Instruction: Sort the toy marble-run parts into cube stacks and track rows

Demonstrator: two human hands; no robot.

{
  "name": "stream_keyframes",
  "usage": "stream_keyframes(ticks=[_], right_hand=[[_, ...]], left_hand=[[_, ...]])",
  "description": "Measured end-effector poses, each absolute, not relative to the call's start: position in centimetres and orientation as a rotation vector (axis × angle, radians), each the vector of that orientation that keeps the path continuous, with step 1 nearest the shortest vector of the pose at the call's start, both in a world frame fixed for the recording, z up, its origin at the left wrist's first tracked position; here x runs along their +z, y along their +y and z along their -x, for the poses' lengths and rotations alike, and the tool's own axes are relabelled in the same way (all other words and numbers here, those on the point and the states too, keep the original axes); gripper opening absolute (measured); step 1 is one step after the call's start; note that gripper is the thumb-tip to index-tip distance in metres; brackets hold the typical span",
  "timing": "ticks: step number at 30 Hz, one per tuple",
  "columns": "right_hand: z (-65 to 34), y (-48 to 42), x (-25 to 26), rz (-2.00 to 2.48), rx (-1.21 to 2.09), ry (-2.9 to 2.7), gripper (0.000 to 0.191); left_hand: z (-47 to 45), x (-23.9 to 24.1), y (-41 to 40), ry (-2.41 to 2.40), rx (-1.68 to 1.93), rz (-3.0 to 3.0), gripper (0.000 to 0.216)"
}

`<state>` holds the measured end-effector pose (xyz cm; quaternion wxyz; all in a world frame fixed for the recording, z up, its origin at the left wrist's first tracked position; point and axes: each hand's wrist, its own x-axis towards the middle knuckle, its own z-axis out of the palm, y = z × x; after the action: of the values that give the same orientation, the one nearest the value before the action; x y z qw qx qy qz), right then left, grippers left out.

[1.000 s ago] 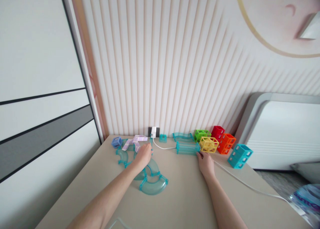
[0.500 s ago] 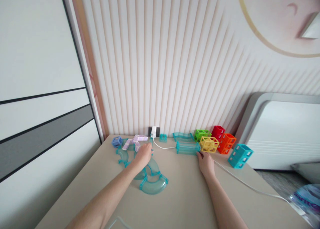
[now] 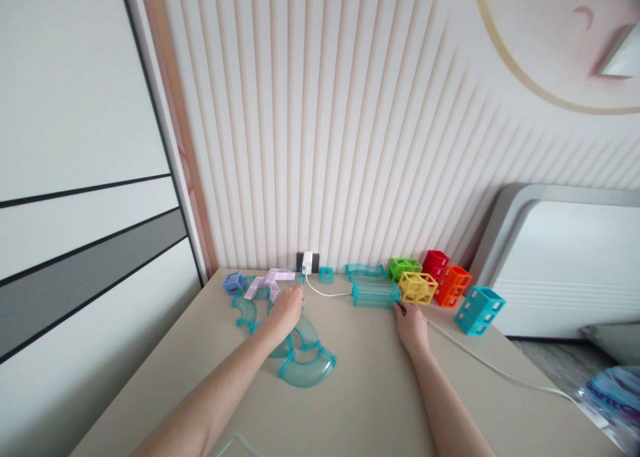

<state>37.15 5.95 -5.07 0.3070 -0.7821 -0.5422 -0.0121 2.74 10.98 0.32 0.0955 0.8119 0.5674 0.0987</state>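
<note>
My left hand (image 3: 289,307) is closed at the back left of the table, over the translucent teal track pieces. A sliver of teal plastic (image 3: 302,280) shows just past its fingers; most of that piece is hidden. Curved teal track pieces (image 3: 307,370) lie joined below this hand. My right hand (image 3: 413,325) has its fingers closed at the near right corner of a stack of straight teal track pieces (image 3: 375,295). Behind the left hand lie lilac pieces (image 3: 270,284) and a blue openwork cube (image 3: 233,283).
Yellow (image 3: 419,288), green (image 3: 404,268), red (image 3: 436,264), orange (image 3: 453,286) and teal (image 3: 480,310) openwork blocks stand at the right. A white charger (image 3: 307,262) sits at the wall, its cable (image 3: 493,370) crossing the table. A wavy teal track (image 3: 366,271) lies at the back.
Both hands stay in nearly the same place. The left hand has shifted very slightly to the left; the blocks and tracks look unmoved.
</note>
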Motion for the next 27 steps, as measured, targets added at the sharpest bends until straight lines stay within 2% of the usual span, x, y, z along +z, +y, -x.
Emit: stream_keyframes(ticks=[10, 14, 17, 20, 23, 27], right_hand=[[-36.6, 5.3, -4.6, 2.106, -0.144, -1.382, 0.031], [-35.1, 3.8, -2.7, 2.100, -0.260, -1.319, 0.036], [-31.1, 3.4, 0.2, 1.840, -0.422, -1.434, 0.037], [-24.7, 5.0, 3.3, 1.628, -0.407, -1.758, 0.033], [-18.4, 8.6, 4.8, 1.728, -0.419, -2.014, 0.036], [-14.5, 13.1, 4.3, 1.854, -0.441, -2.214, 0.040]], left_hand=[[-1.7, 1.4, 11.1, 1.784, 0.226, -2.458, 0.019], [-1.7, 1.6, 10.9, 1.798, 0.230, -2.467, 0.022], [-1.8, 1.5, 10.7, 1.789, 0.236, -2.477, 0.026], [-1.9, 1.5, 10.6, 1.765, 0.241, -2.480, 0.027], [-1.9, 1.5, 10.4, 1.747, 0.248, -2.474, 0.028], [-1.6, 2.1, 10.2, 1.721, 0.274, -2.467, 0.028]])
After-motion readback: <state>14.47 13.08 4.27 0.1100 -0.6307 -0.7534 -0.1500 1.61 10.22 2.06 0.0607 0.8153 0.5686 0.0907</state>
